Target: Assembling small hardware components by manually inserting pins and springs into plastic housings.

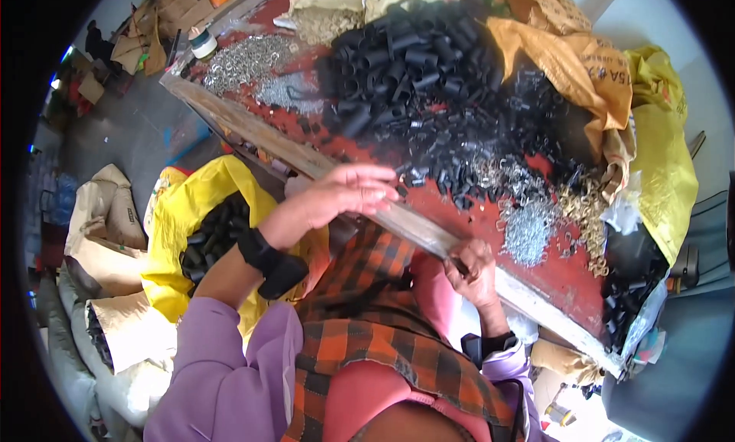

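My left hand hovers over the table's wooden front rail, fingers stretched out, near the small black plastic parts on the red tabletop. Nothing shows in its grasp. My right hand is further right along the same rail, with its fingers curled together. A small dark bit shows between those fingers, too small to name. Beyond the right hand lies a pile of small silvery metal pieces, with brass-coloured clips beside it. Black wristbands circle both my wrists.
A big heap of black tube pieces covers the table's far middle. Metal rings and small screws lie far left. Orange sacking and a yellow bag stand right. On my left, another yellow bag holds black pieces.
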### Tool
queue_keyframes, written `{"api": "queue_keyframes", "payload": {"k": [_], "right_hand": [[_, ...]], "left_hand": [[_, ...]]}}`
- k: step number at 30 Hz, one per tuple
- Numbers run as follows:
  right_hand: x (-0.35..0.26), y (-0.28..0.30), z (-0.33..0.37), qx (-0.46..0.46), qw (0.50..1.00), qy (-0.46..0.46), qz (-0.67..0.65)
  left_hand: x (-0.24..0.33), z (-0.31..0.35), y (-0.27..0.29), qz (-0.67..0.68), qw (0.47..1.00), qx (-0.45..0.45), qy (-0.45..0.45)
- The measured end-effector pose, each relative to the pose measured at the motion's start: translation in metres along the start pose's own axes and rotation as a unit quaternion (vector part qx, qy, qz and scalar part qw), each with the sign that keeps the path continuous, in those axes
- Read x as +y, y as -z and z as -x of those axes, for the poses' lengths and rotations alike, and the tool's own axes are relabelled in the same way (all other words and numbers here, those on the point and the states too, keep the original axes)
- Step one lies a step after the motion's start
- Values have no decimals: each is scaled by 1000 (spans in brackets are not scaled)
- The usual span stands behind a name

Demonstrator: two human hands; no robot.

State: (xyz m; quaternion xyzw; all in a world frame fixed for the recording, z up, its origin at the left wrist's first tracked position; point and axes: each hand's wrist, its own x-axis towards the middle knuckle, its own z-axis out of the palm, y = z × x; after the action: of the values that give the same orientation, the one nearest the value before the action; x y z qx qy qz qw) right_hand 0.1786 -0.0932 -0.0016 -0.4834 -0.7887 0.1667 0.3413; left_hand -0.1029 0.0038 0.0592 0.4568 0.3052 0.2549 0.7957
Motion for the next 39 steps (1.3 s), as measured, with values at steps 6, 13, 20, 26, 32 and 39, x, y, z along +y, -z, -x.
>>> {"api": "queue_keyframes", "payload": {"k": [6,13,20,26,32,39], "right_hand": [[15,1,-8,12,1000,-21,-6],[42,11,-28,-25,995,-57,-81],[93,52,-94,-73,970,-140,-187],[136,63,-161,-120,936,-227,-242],[166,42,-255,-144,943,-177,-242],[185,9,-369,-17,999,-49,8]], "left_hand": [[10,-42,12,-150,981,117,-42],[-4,-109,34,-240,955,126,-119],[-29,-100,83,-347,869,259,-238],[15,-117,136,-352,751,446,-338],[78,-173,208,-584,587,452,-331],[95,-234,235,-516,735,384,-215]]}}
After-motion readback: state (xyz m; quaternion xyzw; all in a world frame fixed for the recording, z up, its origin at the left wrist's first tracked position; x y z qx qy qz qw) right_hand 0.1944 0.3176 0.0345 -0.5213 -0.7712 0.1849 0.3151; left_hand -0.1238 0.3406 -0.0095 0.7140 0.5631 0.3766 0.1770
